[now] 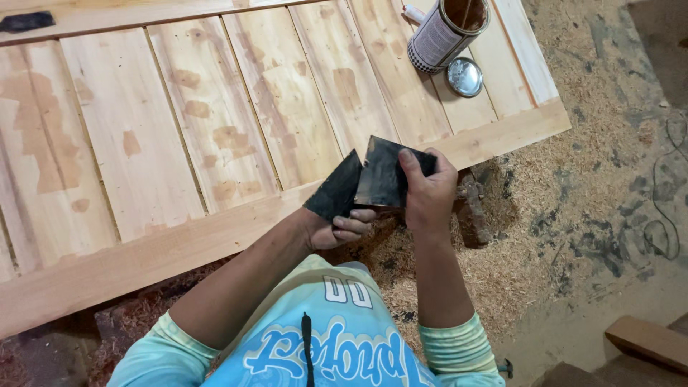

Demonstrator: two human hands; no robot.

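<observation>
A workshop floor (573, 215) covered in sawdust and wood shavings, seen from above. A large pale wooden door panel (215, 129) made of vertical planks lies flat across the upper left, patched with darker filler spots. Near its far right corner stands an open tin can (446, 29) with its round metal lid (465, 77) just beside it. In front of the panel's lower rail, the left hand (337, 228) grips one dark scraper blade (335, 192) and the right hand (428, 192) grips a second dark blade (383, 172); both hands are closed, and the blades meet edge to edge.
</observation>
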